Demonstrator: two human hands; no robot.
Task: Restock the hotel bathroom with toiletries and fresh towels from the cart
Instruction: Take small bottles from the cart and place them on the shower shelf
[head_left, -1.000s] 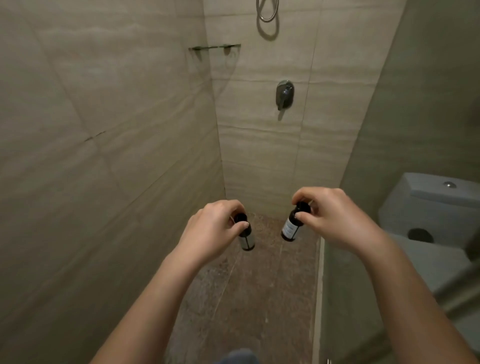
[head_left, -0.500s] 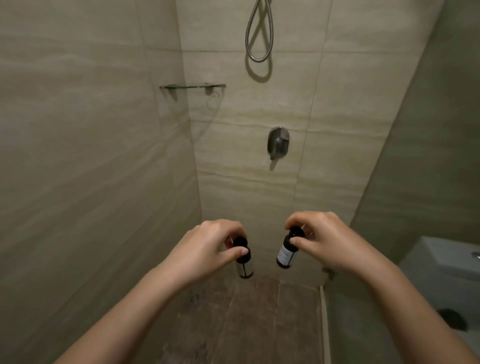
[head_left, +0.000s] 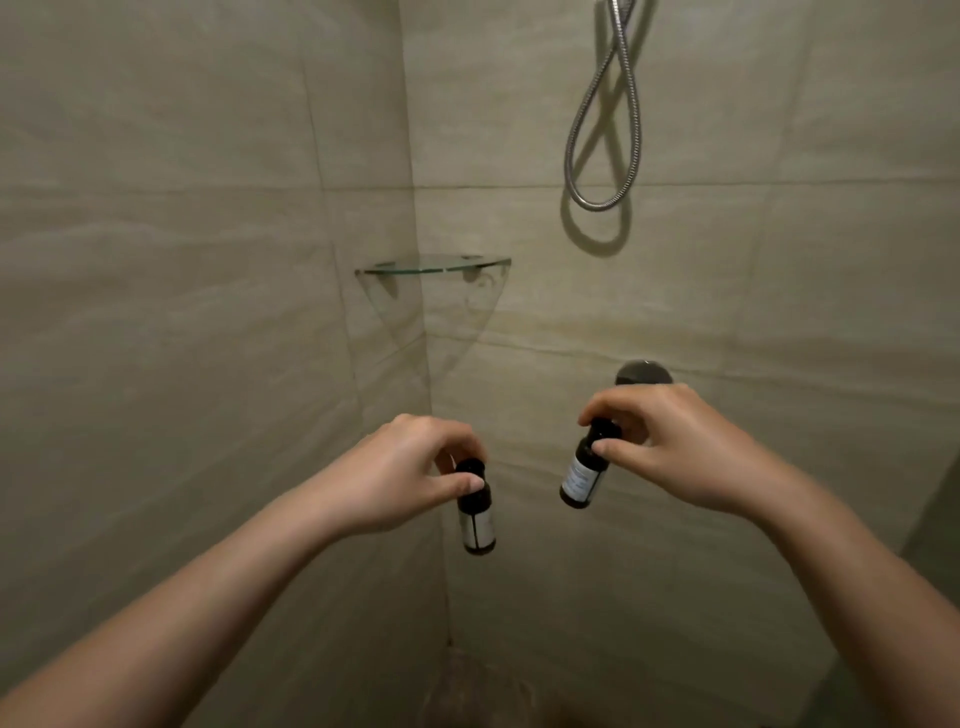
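Left toiletry bottle (head_left: 477, 519): dark, pale label, hanging in mid-air below the left hand (head_left: 410, 478). Thumb and fingertips pinch it at the black cap. Long axis close to vertical, cap up and base down, nothing under it.

Right toiletry bottle (head_left: 582, 478): same kind, pinched at the cap by the right hand (head_left: 680, 447). Long axis tilted, with the base swung down and toward the left bottle. The two bottles are near each other but apart. Both hands are occupied, neither free.

Glass corner shelf (head_left: 436, 266): fixed where the two tiled walls meet, bare as far as the glass shows. It lies above both hands and to the left of the right one. The left hand sits almost directly beneath its front edge, so the left hand is the nearer. The right hand is off to the side, in front of the mixer valve (head_left: 644, 373), with the shower hose (head_left: 602, 130) looped higher on the same wall.

Judgement: the shelf is the likely landing spot. The move is mostly a lift, straight up for the left bottle, up and across to the left for the right. Both bottles already hang cap-up, so the bases can meet the glass flat. The right one needs its tilt taken out first. A cap pinch lets a bottle swing, so a base catching the shelf edge is the risk.
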